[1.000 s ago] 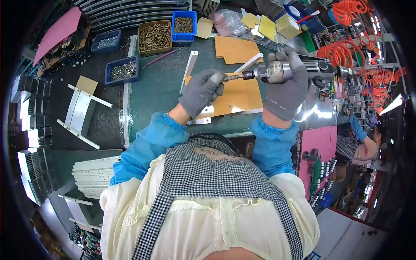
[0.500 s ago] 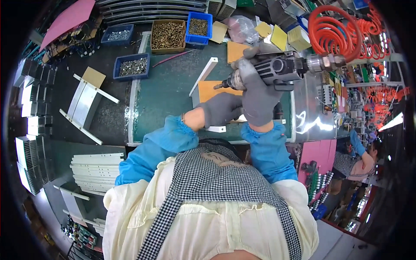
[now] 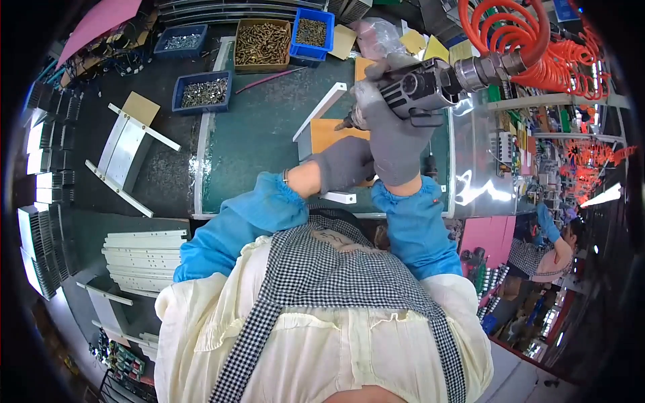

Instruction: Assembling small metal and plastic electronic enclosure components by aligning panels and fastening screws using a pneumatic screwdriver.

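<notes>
My right hand (image 3: 401, 144), in a grey glove, is wrapped round a dark pneumatic screwdriver (image 3: 411, 88). Its bit points left, above a tan panel (image 3: 326, 131). A metal coupling joins the tool's rear to a red coiled air hose (image 3: 534, 40). The panel belongs to a piece with white bars (image 3: 322, 111) on the bench in front of me. Beside the panel, my gloved left hand (image 3: 345, 163) is closed with its fingers curled; what they hold is hidden. Near that hand, the end of another white bar (image 3: 340, 197) sticks out.
Left of the work stands a similar white frame (image 3: 124, 154). Behind are a blue bin of small metal parts (image 3: 203, 93), a carton of brass-coloured screws (image 3: 263, 41) and a blue box (image 3: 311, 33). White drilled strips (image 3: 144, 258) lie lower left. Another person (image 3: 544, 255) is at far right.
My right hand has tilted the screwdriver, its rear end now higher and further left. My left hand stays beside the panel. The whole view has shifted slightly.
</notes>
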Demonstrator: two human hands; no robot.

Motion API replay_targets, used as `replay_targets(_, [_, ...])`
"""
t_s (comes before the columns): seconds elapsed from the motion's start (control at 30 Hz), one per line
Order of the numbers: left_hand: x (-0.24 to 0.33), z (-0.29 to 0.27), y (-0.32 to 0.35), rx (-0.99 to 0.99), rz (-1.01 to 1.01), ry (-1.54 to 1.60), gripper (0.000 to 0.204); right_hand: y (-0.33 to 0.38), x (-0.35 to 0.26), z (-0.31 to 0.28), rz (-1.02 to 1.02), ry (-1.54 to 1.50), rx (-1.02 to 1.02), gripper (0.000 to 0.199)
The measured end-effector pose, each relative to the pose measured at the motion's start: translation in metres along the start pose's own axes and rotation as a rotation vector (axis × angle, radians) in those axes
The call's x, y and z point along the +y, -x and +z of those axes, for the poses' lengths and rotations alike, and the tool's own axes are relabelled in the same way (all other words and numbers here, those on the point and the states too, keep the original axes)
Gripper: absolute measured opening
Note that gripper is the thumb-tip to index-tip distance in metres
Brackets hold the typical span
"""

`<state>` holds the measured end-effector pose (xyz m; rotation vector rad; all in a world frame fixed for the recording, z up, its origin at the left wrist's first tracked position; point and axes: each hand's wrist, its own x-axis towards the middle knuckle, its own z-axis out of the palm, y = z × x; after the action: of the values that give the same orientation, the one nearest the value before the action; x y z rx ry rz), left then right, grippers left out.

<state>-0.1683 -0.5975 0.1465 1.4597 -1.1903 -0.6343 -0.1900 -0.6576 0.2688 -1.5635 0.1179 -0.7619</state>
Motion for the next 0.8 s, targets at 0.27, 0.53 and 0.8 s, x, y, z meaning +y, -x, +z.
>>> replay_targets(0.27, [0.013, -0.005, 0.001, -0.034, -0.031, -0.110, 0.021, 0.004, 0.003, -0.002, 0.019, -0.072, 0.052, 0.043])
replay_targets(0.53, [0.013, -0.005, 0.001, -0.034, -0.077, -0.026, 0.018, 0.003, -0.001, 0.002, 0.046, -0.065, 0.019, 0.044])
replay_targets(0.8, [0.022, -0.009, 0.002, -0.003, -0.015, -0.062, 0.018, -0.007, -0.004, -0.007, 0.099, -0.024, 0.044, 0.038])
